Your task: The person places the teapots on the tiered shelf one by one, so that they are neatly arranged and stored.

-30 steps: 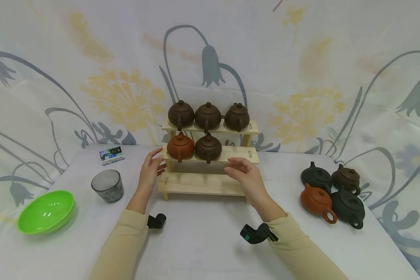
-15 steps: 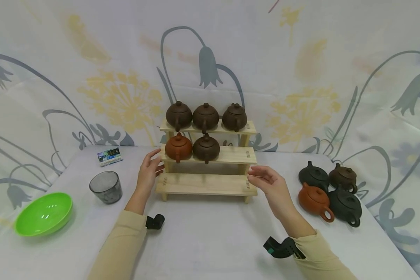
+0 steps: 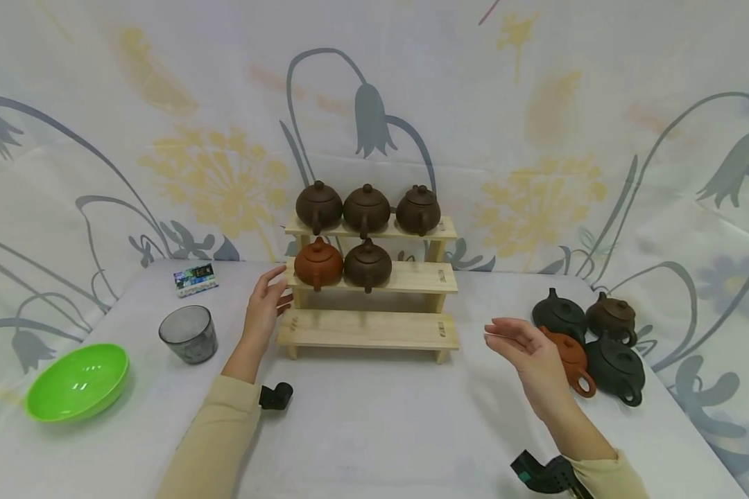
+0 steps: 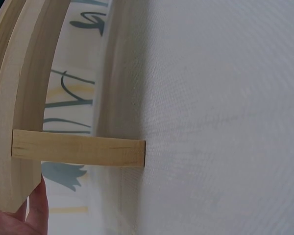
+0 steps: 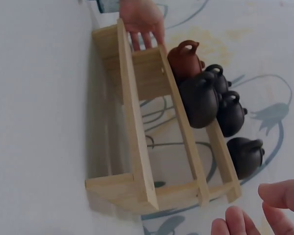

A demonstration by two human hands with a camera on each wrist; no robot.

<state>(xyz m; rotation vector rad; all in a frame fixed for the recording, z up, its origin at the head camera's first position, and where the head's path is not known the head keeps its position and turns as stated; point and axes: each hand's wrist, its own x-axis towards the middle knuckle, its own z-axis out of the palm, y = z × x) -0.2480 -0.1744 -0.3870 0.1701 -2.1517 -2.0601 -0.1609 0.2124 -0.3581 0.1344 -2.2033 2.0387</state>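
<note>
A three-step wooden shelf (image 3: 368,327) stands mid-table. Three dark brown teapots (image 3: 367,206) line its top step. On the middle step sit an orange-red teapot (image 3: 318,265) and a brown teapot (image 3: 367,265); the bottom step is bare. My left hand (image 3: 262,312) is at the shelf's left end, its extended fingers (image 4: 38,208) against the board's end. My right hand (image 3: 530,360) is in the air right of the shelf, fingers loosely bent and holding nothing. It partly covers a second orange-red teapot (image 3: 574,360) in the head view.
Beside that teapot at the right are two black teapots (image 3: 616,364) and a brown teapot (image 3: 612,316). To the left are a grey glass cup (image 3: 190,336), a green bowl (image 3: 78,384) and a small patterned box (image 3: 196,279). A patterned cloth (image 3: 225,104) hangs behind.
My right hand has moved rightward, from in front of the shelf's middle step to near the teapots on the right. The left hand and the teapots stay in place.
</note>
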